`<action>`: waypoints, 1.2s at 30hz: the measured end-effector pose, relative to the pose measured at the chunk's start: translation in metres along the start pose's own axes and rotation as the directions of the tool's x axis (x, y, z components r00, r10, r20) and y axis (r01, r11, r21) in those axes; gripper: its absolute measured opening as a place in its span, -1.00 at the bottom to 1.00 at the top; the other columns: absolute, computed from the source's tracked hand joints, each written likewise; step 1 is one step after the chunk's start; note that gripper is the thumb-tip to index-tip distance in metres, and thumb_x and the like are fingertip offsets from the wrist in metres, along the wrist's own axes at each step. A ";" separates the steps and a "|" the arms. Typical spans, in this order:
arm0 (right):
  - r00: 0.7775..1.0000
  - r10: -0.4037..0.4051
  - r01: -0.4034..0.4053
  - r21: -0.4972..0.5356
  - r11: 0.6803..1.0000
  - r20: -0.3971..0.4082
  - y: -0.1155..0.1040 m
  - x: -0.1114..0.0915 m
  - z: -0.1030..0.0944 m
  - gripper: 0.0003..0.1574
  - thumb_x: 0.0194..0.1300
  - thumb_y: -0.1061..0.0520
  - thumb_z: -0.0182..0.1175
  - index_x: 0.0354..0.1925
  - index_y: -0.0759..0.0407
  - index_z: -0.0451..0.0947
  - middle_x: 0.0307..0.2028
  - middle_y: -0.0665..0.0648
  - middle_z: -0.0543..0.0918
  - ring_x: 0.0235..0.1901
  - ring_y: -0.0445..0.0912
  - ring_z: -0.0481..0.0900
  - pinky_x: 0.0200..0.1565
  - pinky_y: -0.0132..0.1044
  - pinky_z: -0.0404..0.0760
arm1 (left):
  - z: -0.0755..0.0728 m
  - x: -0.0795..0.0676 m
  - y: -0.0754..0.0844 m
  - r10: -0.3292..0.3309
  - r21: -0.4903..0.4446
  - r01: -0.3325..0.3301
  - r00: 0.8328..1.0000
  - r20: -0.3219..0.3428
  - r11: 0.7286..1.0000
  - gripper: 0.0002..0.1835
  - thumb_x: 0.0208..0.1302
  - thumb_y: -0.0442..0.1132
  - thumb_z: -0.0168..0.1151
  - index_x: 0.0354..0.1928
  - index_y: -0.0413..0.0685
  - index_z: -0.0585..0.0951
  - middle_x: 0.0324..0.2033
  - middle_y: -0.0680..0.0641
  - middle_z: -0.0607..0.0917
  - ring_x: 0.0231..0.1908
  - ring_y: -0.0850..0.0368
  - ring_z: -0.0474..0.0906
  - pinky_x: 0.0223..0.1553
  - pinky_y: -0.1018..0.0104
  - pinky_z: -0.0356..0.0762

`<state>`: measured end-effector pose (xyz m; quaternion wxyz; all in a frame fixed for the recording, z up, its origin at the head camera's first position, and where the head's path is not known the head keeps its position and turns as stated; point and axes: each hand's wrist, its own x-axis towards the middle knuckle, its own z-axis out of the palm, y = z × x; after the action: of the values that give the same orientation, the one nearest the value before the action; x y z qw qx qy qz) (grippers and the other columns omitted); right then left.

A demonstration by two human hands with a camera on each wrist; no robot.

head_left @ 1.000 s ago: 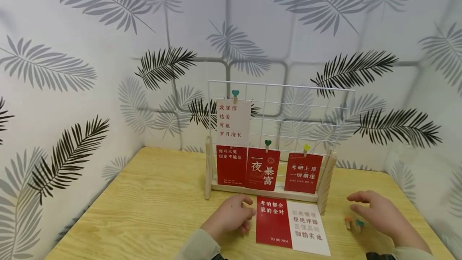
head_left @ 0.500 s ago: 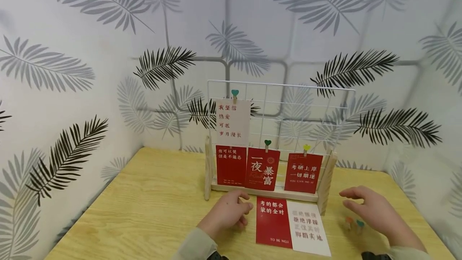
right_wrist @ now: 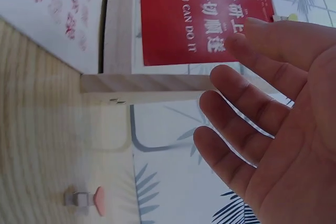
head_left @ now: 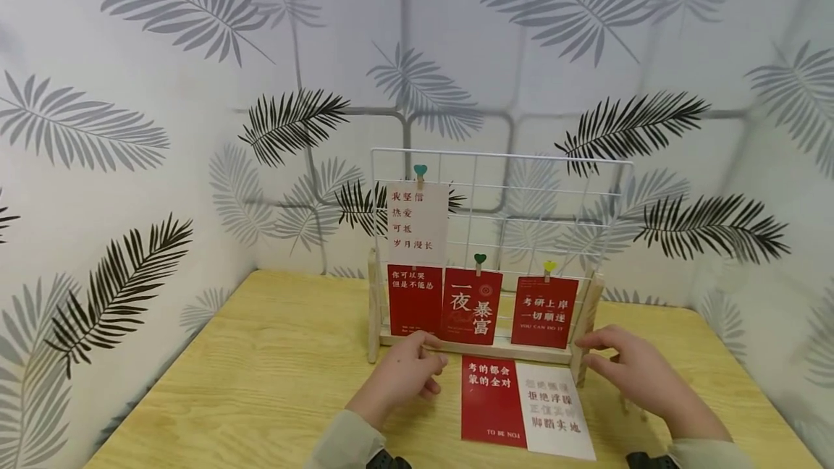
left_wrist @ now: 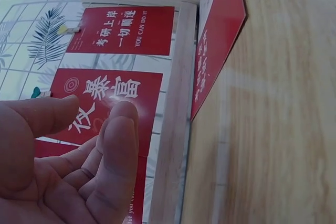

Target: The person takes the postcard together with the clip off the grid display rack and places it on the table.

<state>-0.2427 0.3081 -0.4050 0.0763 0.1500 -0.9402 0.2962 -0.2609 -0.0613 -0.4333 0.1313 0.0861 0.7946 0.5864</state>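
Flanking the grid rack (head_left: 502, 351) at 7 and 4 o'clock, left hand (head_left: 402, 371) and right hand (head_left: 632, 373) show relaxed, parted fingers near its lower edges, broad desk (head_left: 260, 368) room extending toward 9 o'clock.

Flat red card (head_left: 493, 404), white-lettered; white wire grid (head_left: 502, 155); yellow wood-grained tabletop (head_left: 260, 375); wallpaper (head_left: 423, 89) black-and-grey leaf-patterned.

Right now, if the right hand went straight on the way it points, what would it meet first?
Probably the right wooden post: the right hand overlaps it in the head view, though whether they touch is unclear.
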 end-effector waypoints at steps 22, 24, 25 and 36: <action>0.998 -0.054 0.054 -0.002 0.999 -0.023 -0.017 0.002 0.007 -0.77 0.38 0.16 0.32 -0.01 0.06 0.71 -0.07 -0.01 0.64 -0.04 0.00 0.59 -0.17 -0.22 0.66 | -0.014 -0.002 0.007 0.061 -0.041 -0.062 0.998 -0.025 0.997 -0.56 0.44 -0.12 0.26 0.20 -0.25 0.49 -0.23 -0.25 0.63 -0.47 0.00 0.68 -0.40 0.15 0.70; 0.997 -0.065 0.064 -0.012 0.998 -0.034 -0.021 0.001 0.008 -0.77 0.37 0.17 0.32 -0.01 0.05 0.71 -0.07 -0.03 0.64 -0.03 0.01 0.59 -0.14 -0.15 0.66 | -0.016 -0.003 0.008 0.063 -0.049 -0.065 0.998 -0.025 0.997 -0.56 0.44 -0.12 0.25 0.20 -0.25 0.48 -0.22 -0.26 0.63 -0.47 0.00 0.68 -0.40 0.15 0.70; 0.997 -0.067 0.066 -0.017 0.998 -0.038 -0.023 0.001 0.008 -0.78 0.37 0.17 0.32 -0.02 0.05 0.71 -0.08 -0.04 0.64 -0.03 0.02 0.59 -0.14 -0.13 0.66 | -0.016 -0.003 0.008 0.065 -0.051 -0.066 0.998 -0.025 0.996 -0.57 0.45 -0.12 0.24 0.20 -0.25 0.48 -0.22 -0.26 0.63 -0.46 0.00 0.68 -0.40 0.16 0.70; 0.997 -0.070 0.069 -0.035 0.997 -0.035 -0.039 0.006 0.015 -0.77 0.35 0.13 0.35 -0.03 -0.05 0.71 -0.01 -0.03 0.64 -0.16 -0.10 0.59 -0.13 -0.04 0.62 | -0.025 -0.002 0.012 0.082 -0.024 -0.084 0.995 -0.053 0.996 -0.54 0.44 -0.09 0.26 0.21 -0.24 0.47 -0.23 -0.21 0.63 -0.43 0.01 0.68 -0.36 0.18 0.70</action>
<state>-0.2364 0.2679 -0.3946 0.1063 0.1759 -0.9377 0.2803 -0.2666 -0.0811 -0.4151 0.0870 0.1020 0.7859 0.6037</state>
